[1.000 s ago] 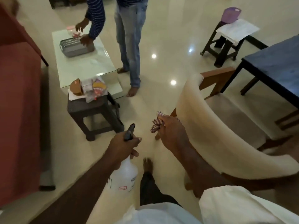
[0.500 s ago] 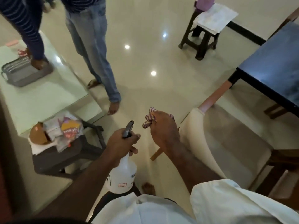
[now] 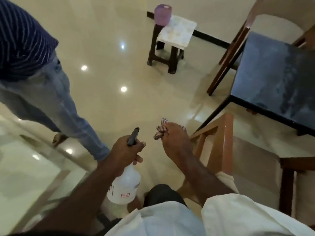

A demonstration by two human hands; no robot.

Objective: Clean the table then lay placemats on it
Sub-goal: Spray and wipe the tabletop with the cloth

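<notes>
My left hand (image 3: 125, 149): fingers curled round spray bottle (image 3: 127, 185). My right hand (image 3: 173, 138): fingers pinching bunched cloth (image 3: 159, 132). Change: I have turned; dark counter (image 3: 276, 79) now nearer, front-right. Wiping likely next.

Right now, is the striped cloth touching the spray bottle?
Apart. The head view shows bare floor between the striped cloth, gripped by the right hand, and the spray bottle, held by the left hand.
</notes>
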